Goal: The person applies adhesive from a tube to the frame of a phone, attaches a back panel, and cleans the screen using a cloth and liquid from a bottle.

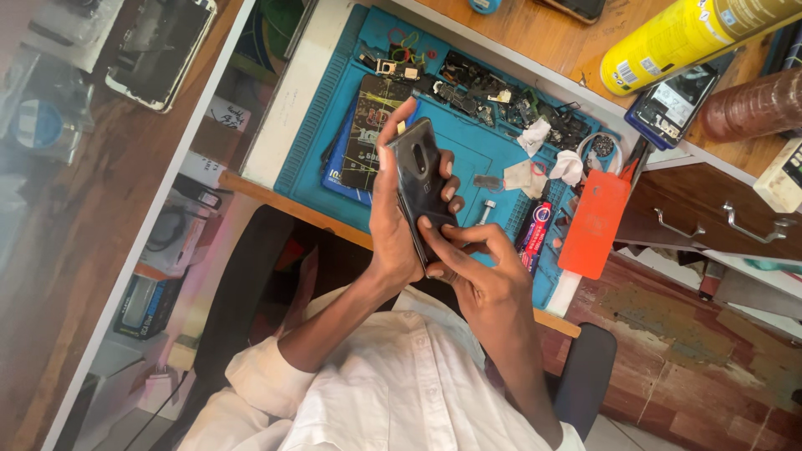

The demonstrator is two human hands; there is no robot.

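The white shirt (393,392) fills the bottom of the view, sleeves rolled above both forearms. From it the two arms rise toward the middle, where both hands meet on a dark phone (422,188). The phone sits just above centre, held over the near edge of the blue mat (468,146), its glossy back toward the camera and its long side tilted slightly.

The left hand (391,221) grips the phone from the 9 o'clock side, thumb along the near edge and fingers wrapped around the far one. The right hand (476,267) comes in from 5 o'clock, its fingertips pinched at the phone's lower corner.

On the mat, a dark flat panel (368,134) lies at 10 o'clock from the phone. Loose small parts (501,100) are strewn along the mat's far rim at 1 o'clock. An orange case (595,224) lies at 3 o'clock, with a tube (535,234) between it and the hands. A yellow can (677,38) lies on the wooden bench at 2 o'clock, near another opened phone (681,100).
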